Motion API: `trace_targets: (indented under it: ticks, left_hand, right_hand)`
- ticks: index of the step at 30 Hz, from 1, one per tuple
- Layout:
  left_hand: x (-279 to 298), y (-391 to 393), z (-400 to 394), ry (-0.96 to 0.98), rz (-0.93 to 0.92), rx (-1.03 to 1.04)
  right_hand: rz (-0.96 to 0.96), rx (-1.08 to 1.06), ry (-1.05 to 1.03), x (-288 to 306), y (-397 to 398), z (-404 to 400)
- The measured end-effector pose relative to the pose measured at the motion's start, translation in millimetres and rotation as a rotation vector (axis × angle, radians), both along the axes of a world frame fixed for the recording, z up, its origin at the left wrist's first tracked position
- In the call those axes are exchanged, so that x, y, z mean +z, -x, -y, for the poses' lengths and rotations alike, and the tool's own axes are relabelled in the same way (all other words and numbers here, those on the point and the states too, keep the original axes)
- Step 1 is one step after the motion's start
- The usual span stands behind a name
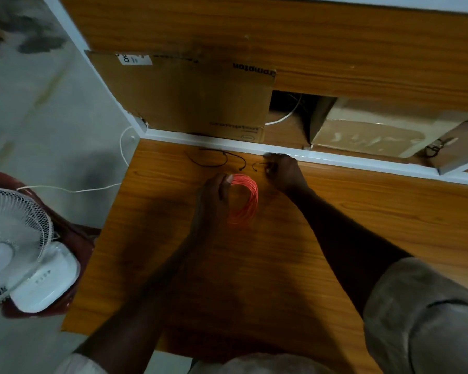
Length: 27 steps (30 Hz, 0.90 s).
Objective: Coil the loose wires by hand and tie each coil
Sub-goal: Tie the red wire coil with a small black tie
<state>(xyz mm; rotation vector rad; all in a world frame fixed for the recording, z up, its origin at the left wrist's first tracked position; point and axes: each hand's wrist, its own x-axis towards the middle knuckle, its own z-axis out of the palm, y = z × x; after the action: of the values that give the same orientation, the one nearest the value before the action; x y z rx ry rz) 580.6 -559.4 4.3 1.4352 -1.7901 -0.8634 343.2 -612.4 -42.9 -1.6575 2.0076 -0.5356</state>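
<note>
On the wooden bench [335, 211], left hand [214, 193] fingers clamp the light, springy orange wire coil [245, 201]; right hand [283, 171] fingers pinch a thin black tie [258, 166].

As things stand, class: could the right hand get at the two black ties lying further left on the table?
Probably yes. The right hand already grips one tie at the table's far edge; the loose black ties lie just beside it on bare wood, nothing between. The left hand holds the orange coil nearer.

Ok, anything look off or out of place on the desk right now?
Nothing stands out. The left hand holds the orange wire coil neatly wound; the right hand reaches a black tie.
</note>
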Motion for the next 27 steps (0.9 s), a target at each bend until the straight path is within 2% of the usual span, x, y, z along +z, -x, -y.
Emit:
trace_targets:
  ticks: [7,10,14,18,23,27]
  left_hand:
    - [-2.4,5.1,-6.5,0.023,-0.016,-0.005]
    - [-2.3,7.2,-13.1,0.123,-0.007,0.026]
    - [2.9,17.5,-25.3,0.119,0.015,0.046]
    - [11.8,38.3,-38.2,0.155,0.01,0.047]
    - [34.2,77.7,-70.3,0.186,-0.051,-0.007]
    - [52.7,114.6,-101.7,0.179,-0.068,-0.057]
  right_hand:
    - [-0.153,0.041,0.054,-7.9,3.8,-17.2]
    - [-0.105,-0.005,0.057,-1.8,8.0,-39.9]
    - [0.147,-0.263,0.136,55.3,0.8,-106.2]
    - [0.479,-0.324,0.203,109.7,-19.1,-187.5]
    - [0.635,-0.356,0.111,130.1,-24.2,-231.8]
    - [0.78,-0.479,0.055,142.9,3.4,-241.3]
